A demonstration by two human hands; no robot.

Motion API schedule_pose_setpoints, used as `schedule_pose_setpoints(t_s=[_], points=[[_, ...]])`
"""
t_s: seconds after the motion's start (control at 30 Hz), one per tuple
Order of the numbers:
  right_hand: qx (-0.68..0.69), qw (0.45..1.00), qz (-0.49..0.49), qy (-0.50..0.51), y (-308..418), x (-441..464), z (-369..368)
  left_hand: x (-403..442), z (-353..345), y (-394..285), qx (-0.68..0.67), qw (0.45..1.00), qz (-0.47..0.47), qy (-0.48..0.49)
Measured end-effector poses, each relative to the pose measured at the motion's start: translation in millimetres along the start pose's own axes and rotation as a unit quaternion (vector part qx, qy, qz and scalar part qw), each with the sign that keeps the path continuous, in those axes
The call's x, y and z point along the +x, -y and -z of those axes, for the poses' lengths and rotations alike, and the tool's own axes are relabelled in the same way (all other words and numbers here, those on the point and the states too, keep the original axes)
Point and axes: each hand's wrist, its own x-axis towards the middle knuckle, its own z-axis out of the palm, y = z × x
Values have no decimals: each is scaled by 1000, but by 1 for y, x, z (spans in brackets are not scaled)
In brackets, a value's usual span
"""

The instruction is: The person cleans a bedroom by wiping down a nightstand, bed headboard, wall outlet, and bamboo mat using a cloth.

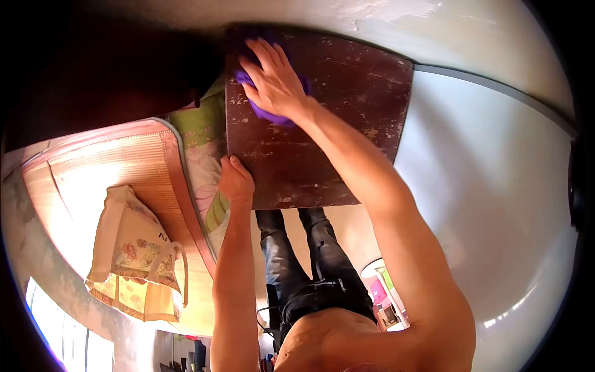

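A dark brown wooden tabletop (334, 136) with scuffed, chipped paint lies in front of me. My right hand (273, 80) reaches to its far left corner and presses a bunched purple cloth (273, 118) against the surface. The fingers are bent and spread over the cloth, which shows around the palm and past the fingertips. At the near left edge of the tabletop, my left hand (237, 178) grips the side. Its thumb is on top, and the other fingers are mostly hidden.
On the left, a woven mat (149, 149) lies on a bed, with a flowered fabric bag (136, 260) on it. Green patterned bedding (201, 130) shows beside the table. A white panel (471, 186) stands close on the right. The wall borders the table's far edge.
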Motion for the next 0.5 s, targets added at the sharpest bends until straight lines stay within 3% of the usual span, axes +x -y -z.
schedule_pose_setpoints(t_s=[0.17,0.3,0.47,0.5], points=[[-40,999,17,20,9,27,-27,-2,4,-8,-19,1000,-3,-10],[-22,984,130,120,73,-77,-3,-3,-3,0,-37,998,-19,-37],[124,954,136,237,66,-163,35,-7,-5,3,-23,998,-12,-53],[88,967,111,211,58,-155,34,-6,-5,3,-16,999,-7,-43]])
